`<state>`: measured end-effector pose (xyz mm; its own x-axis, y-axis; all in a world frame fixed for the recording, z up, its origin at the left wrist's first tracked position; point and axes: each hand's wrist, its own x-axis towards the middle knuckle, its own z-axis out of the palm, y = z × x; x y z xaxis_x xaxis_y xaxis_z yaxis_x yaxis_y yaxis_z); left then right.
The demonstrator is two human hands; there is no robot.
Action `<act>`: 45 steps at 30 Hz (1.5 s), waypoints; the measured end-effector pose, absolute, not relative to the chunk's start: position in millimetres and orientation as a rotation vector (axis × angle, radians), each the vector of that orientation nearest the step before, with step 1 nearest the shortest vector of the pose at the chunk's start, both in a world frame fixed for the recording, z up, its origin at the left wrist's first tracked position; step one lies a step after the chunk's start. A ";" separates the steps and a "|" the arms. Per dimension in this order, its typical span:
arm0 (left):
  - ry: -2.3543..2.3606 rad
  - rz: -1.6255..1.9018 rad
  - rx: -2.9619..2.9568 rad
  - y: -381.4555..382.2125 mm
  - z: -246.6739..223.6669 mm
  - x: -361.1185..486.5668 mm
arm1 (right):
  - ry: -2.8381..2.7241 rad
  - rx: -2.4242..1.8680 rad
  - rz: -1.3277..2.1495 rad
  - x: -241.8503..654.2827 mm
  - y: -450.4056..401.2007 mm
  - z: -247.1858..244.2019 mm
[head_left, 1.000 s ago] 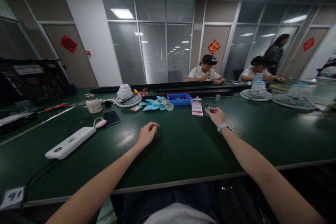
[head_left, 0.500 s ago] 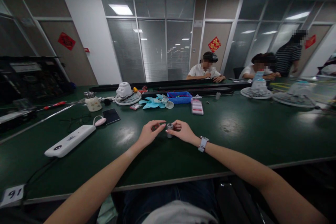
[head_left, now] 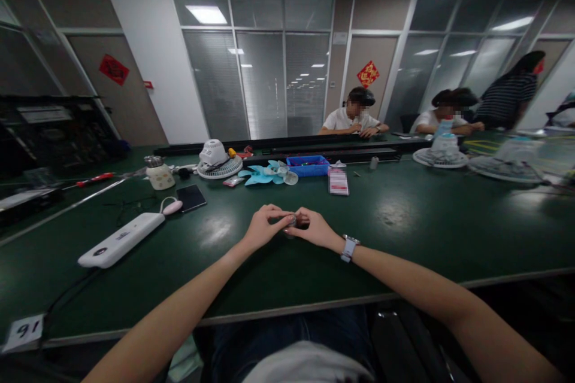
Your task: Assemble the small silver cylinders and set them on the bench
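Between my two hands a small grey metal cylinder (head_left: pixel 292 221) stands on the green tabletop, mostly covered by fingers. My left hand (head_left: pixel 265 226) pinches the top of it with thumb and fingertips. From the other side, my right hand (head_left: pixel 317 228) grips the same cylinder lower down, its thumb in front and fingers behind. A watch with a pale strap (head_left: pixel 348 248) is on the right wrist. What exactly the cylinder is cannot be made out.
Beyond my hands lie blue fan blades (head_left: pixel 263 173), a blue tray (head_left: pixel 308 166), a label card (head_left: pixel 338 179) and a white fan part (head_left: pixel 214 155). To the left are a power strip (head_left: pixel 121 240), a phone (head_left: pixel 191 197) and a bottle (head_left: pixel 159 175). People sit opposite.
My left hand has moved right and closed its fingertips on the cylinder's top, where before it was just beside it. My right hand has kept its grip.
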<state>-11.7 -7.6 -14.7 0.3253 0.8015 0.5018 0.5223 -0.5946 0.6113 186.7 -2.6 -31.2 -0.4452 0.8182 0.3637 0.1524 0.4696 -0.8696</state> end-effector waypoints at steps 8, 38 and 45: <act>1.206 1.392 2.122 -2.1 -13.1 -11.7 | -1.912 -0.863 0.923 185.9 -5.7 -27.2; 1.607 1.055 2.113 12.5 -31.7 -34.5 | -1.310 -1.749 -0.007 386.2 126.4 -37.5; 1.682 1.150 2.039 11.3 -29.3 -34.1 | -1.298 -1.805 -0.028 388.3 128.6 -41.3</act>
<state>-34.1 11.3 -29.3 0.0176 0.9139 0.4055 0.7094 -0.2972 0.6390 388.3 128.6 -41.3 0.4520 0.7518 0.4801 0.7718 -0.0597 -0.6330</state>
